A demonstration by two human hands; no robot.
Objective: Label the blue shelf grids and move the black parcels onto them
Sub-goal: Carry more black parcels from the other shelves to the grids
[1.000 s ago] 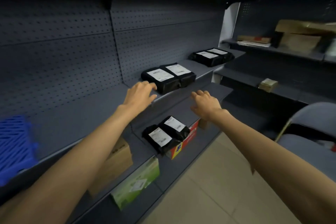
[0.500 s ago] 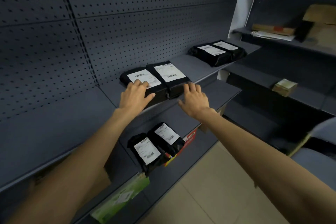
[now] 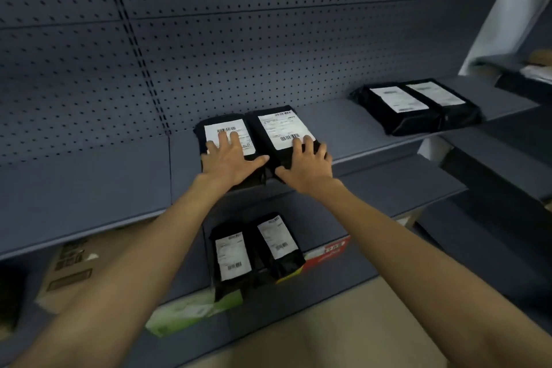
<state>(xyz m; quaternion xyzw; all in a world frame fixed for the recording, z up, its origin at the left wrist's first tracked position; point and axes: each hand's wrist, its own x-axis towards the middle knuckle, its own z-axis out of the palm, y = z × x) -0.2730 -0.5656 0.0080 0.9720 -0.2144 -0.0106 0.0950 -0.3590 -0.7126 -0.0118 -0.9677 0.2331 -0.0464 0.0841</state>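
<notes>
Two black parcels [image 3: 260, 140] side by side, white barcode labels, hands on top

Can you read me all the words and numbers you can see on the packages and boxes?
None can be read for sure.
White labels on the two black parcels under the hands: barcodes and tiny print, too small.
Labels on the far pair of parcels: blurred.
Labels on the lower pair of parcels: blurred.
Red box: white letters, upside down and blurred.
Cardboard box: dark marks, unreadable.
</notes>
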